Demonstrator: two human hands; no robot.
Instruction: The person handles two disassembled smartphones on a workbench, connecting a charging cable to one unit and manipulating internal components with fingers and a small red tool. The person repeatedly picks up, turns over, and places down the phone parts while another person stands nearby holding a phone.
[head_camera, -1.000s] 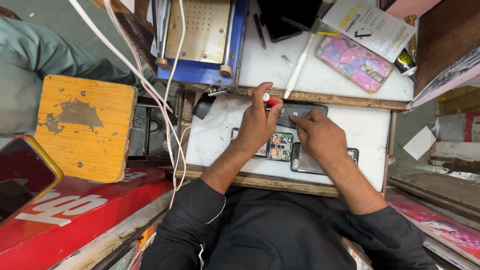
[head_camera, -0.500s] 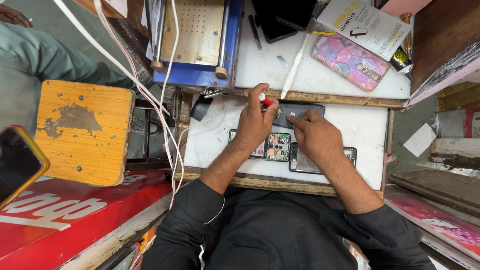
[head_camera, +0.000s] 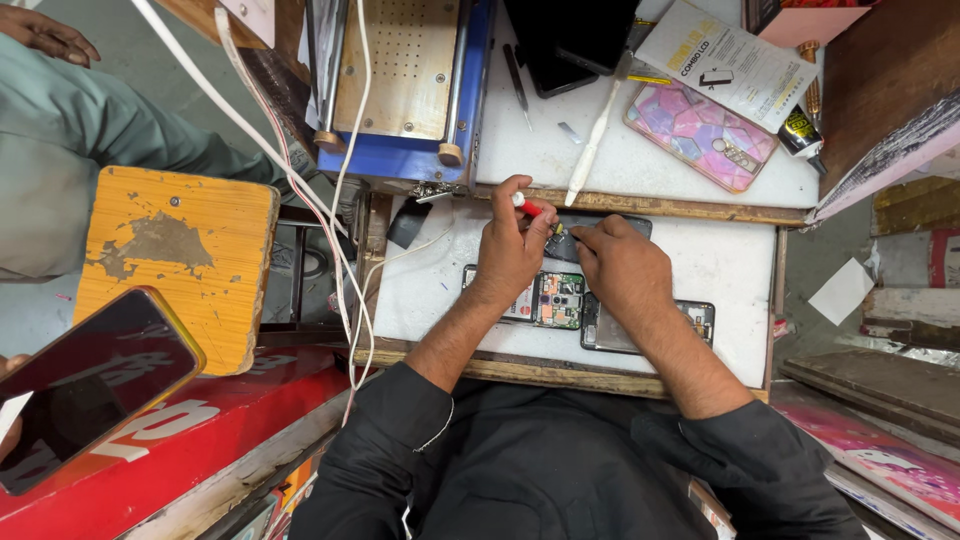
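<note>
Hands (head_camera: 565, 255) perhaps crowding bench's far edge (head_camera: 700, 208)

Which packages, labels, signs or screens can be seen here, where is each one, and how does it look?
White printed packet: far right of the upper shelf, flat rectangle, dark print.
Glue tube: beside the packet, small, black with a yellow label.
Red sign board: lower left, red with white lettering.
Phone screen: lower left, over the board, dark, yellow-edged.
Dark screen: top centre, black, unlit.

Pink patterned phone case (head_camera: 702, 134), blue machine (head_camera: 405, 80), scuffed yellow stool (head_camera: 175, 258).
</note>
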